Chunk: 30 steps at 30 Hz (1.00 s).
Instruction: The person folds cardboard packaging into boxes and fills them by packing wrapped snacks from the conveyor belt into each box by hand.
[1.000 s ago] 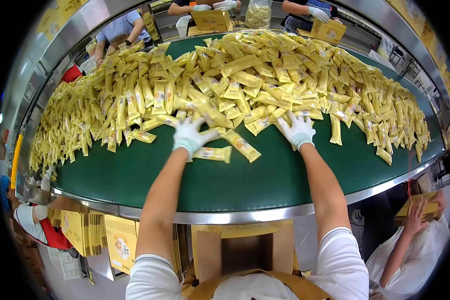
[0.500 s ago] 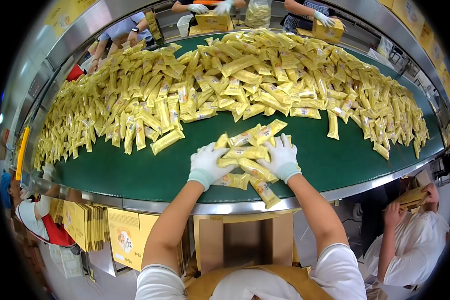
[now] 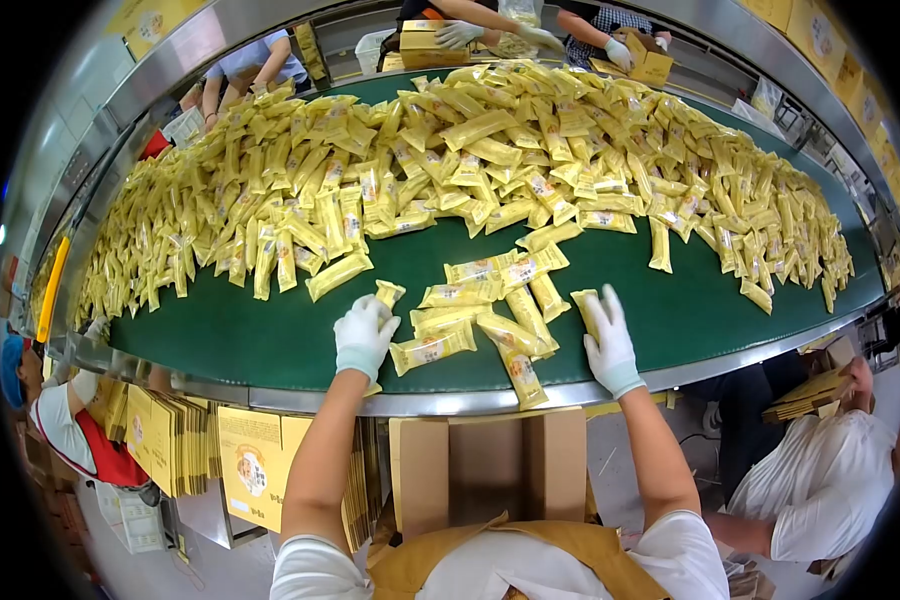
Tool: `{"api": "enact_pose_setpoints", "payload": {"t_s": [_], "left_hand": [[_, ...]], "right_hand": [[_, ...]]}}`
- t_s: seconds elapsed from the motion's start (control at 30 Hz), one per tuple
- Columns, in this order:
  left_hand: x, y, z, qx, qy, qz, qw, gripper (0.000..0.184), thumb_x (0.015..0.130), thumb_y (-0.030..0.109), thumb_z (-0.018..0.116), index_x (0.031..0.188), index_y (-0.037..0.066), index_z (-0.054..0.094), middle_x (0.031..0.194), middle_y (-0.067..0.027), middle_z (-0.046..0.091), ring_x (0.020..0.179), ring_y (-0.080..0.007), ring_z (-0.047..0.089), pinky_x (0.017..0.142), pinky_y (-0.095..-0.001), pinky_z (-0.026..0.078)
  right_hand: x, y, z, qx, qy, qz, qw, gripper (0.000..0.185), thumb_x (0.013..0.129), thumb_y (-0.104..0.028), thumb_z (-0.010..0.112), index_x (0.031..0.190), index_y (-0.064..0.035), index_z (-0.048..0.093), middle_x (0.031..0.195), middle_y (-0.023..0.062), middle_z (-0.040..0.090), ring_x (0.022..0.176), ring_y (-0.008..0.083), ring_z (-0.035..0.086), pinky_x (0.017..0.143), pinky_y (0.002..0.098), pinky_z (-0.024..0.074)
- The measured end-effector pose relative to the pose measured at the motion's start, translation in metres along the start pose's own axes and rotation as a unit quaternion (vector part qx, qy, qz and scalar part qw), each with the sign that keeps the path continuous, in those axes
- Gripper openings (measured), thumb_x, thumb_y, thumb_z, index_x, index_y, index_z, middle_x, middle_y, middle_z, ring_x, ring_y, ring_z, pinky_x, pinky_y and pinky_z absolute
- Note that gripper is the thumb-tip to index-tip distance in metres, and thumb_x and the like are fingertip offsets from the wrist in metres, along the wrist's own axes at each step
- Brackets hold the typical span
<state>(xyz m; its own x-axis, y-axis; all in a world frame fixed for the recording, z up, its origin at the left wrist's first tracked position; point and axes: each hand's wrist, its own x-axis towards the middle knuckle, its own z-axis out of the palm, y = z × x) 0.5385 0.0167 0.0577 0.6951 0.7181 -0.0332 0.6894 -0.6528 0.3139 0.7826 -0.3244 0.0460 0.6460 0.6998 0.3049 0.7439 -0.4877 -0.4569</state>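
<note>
Both hands wear white gloves over the green conveyor belt (image 3: 220, 340). My left hand (image 3: 363, 335) is curled over a yellow snack packet (image 3: 390, 293), whose end sticks out past the fingers; the palm hides most of it. At the right, my right hand (image 3: 610, 345) has its thumb and fingers around another yellow packet (image 3: 585, 312). Between the hands lies a loose cluster of several packets, with one printed packet (image 3: 435, 348) nearest my left hand and another packet (image 3: 523, 380) pointing towards the belt's near edge.
A large heap of yellow packets (image 3: 450, 150) covers the belt's far side. An upright open carton (image 3: 420, 475) stands below the metal rim (image 3: 470, 415). Flat printed cartons (image 3: 255, 470) are stacked at left. Co-workers stand across the belt and on both sides (image 3: 820, 480).
My hands have moved apart, away from the packets they were pressing together. The cluster is more spread out. Across the belt, co-workers' gloved hands and cartons have shifted.
</note>
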Motion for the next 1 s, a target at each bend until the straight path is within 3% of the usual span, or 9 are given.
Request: {"api": "enact_pose_setpoints", "payload": {"t_s": [0.07,0.1,0.17,0.3,0.4,0.5,0.6,0.77,1.0], "left_hand": [[0.006,-0.003,0.012,0.032,0.038,-0.003,0.999,0.057,0.079,0.034,0.080,0.125,0.014,0.054,0.116,-0.0090,0.064,0.104,-0.0315,0.063,0.086,-0.0472,0.049],[0.009,-0.001,0.010,0.032,0.077,0.015,0.996,0.064,0.079,0.035,0.080,0.132,0.014,0.051,0.118,-0.0096,0.063,0.107,-0.0316,0.062,0.087,-0.0473,0.050],[0.017,0.000,0.004,0.029,0.039,-0.016,0.999,0.065,0.080,0.032,0.079,0.135,0.011,0.051,0.120,-0.0127,0.061,0.109,-0.0341,0.060,0.091,-0.0468,0.049],[0.002,0.005,-0.030,-0.058,0.045,0.080,0.994,0.058,0.082,0.025,0.074,0.133,0.006,0.054,0.121,-0.0183,0.059,0.111,-0.0375,0.058,0.096,-0.0460,0.048],[-0.038,0.037,-0.045,-0.119,-0.001,0.190,0.974,0.049,0.083,0.020,0.070,0.128,0.005,0.058,0.119,-0.0204,0.057,0.111,-0.0396,0.057,0.097,-0.0462,0.048],[-0.052,0.056,-0.007,0.037,-0.065,0.227,0.971,0.051,0.080,0.024,0.075,0.125,0.007,0.058,0.118,-0.0158,0.059,0.111,-0.0363,0.057,0.095,-0.0417,0.047],[-0.054,0.068,0.004,0.069,-0.036,0.226,0.971,0.054,0.079,0.031,0.077,0.126,0.010,0.059,0.117,-0.0129,0.060,0.109,-0.0344,0.058,0.092,-0.0415,0.048],[-0.045,0.054,-0.011,0.055,-0.137,0.173,0.974,0.055,0.081,0.036,0.077,0.128,0.014,0.059,0.112,-0.0118,0.060,0.111,-0.0332,0.057,0.093,-0.0428,0.049],[-0.046,0.057,-0.014,0.080,-0.166,0.144,0.972,0.051,0.081,0.041,0.076,0.121,0.012,0.062,0.115,-0.0118,0.059,0.114,-0.0316,0.057,0.096,-0.0403,0.049]], "right_hand": [[-0.007,0.006,0.004,-0.049,0.031,0.069,0.996,0.073,0.080,-0.011,0.074,0.146,-0.0095,0.043,0.138,0.0198,0.052,0.124,0.0412,0.050,0.105,0.0450,0.0442],[-0.005,0.011,0.002,-0.073,-0.030,0.127,0.989,0.071,0.079,-0.014,0.076,0.144,-0.0069,0.046,0.128,0.0187,0.056,0.116,0.0402,0.053,0.100,0.0461,0.0467],[-0.001,0.020,-0.004,-0.099,-0.062,0.132,0.984,0.065,0.079,-0.015,0.077,0.138,-0.0041,0.052,0.117,0.0186,0.058,0.107,0.0393,0.056,0.095,0.0466,0.0487],[0.014,-0.014,-0.044,0.106,-0.011,0.090,0.990,0.045,0.080,-0.010,0.072,0.122,-0.0001,0.060,0.109,0.0191,0.059,0.104,0.0375,0.058,0.094,0.0424,0.0490],[0.025,-0.055,-0.046,0.258,-0.086,0.034,0.962,0.046,0.079,-0.009,0.070,0.121,0.0005,0.058,0.113,0.0194,0.061,0.106,0.0351,0.061,0.095,0.0390,0.0486],[0.040,-0.090,-0.018,0.138,-0.184,-0.046,0.972,0.044,0.082,-0.022,0.070,0.120,-0.0028,0.057,0.113,0.0210,0.063,0.106,0.0365,0.062,0.092,0.0407,0.0506],[0.050,-0.099,0.010,0.059,-0.259,-0.029,0.964,0.046,0.084,-0.036,0.070,0.117,-0.0058,0.060,0.106,0.0212,0.068,0.098,0.0381,0.065,0.087,0.0427,0.0518],[0.050,-0.038,-0.025,0.186,-0.399,0.075,0.895,0.054,0.081,-0.045,0.076,0.108,0.0003,0.064,0.102,0.0228,0.069,0.097,0.0343,0.067,0.087,0.0387,0.0508],[0.000,0.007,-0.056,0.070,-0.249,0.155,0.953,0.047,0.081,-0.037,0.078,0.109,-0.0019,0.063,0.103,0.0209,0.067,0.097,0.0378,0.065,0.085,0.0413,0.0507]]}}
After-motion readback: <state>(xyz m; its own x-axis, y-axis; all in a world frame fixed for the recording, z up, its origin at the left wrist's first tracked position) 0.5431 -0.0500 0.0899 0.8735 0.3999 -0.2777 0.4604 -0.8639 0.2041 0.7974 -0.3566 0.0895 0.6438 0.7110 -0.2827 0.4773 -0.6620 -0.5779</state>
